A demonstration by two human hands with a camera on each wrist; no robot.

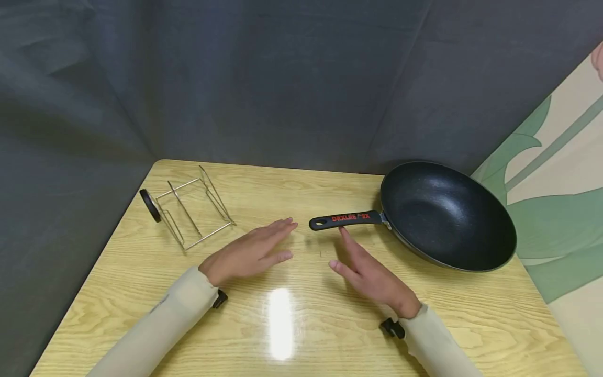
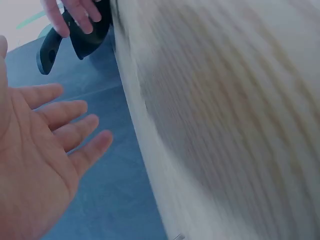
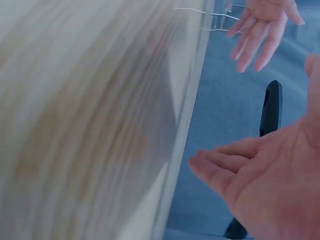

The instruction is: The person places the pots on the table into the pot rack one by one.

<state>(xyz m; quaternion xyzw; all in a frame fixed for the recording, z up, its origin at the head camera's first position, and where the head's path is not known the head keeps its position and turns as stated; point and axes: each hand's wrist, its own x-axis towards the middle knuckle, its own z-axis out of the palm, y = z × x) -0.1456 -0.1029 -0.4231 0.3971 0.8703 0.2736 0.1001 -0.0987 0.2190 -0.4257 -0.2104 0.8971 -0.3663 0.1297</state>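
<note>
A black wok (image 1: 447,220) lies on the right of the table, its long handle (image 1: 348,219) with red lettering pointing left. My right hand (image 1: 377,277) is held over the table just in front of that handle, fingers extended and thumb apart; its fingertips overlap the handle's lower edge in the head view. My left hand (image 1: 252,251) hovers left of the handle's end, fingers straight and palm facing inward, as the left wrist view shows. Nothing is in either palm. Beyond the left hand stands a wire rack (image 1: 193,209) with a black round piece (image 1: 150,205) at its left end.
The wooden table (image 1: 282,196) ends at a dark cloth (image 1: 282,84) behind and on the left. A leaf-patterned wall covering (image 1: 556,225) borders it on the right. A bright reflection lies on the tabletop between the forearms.
</note>
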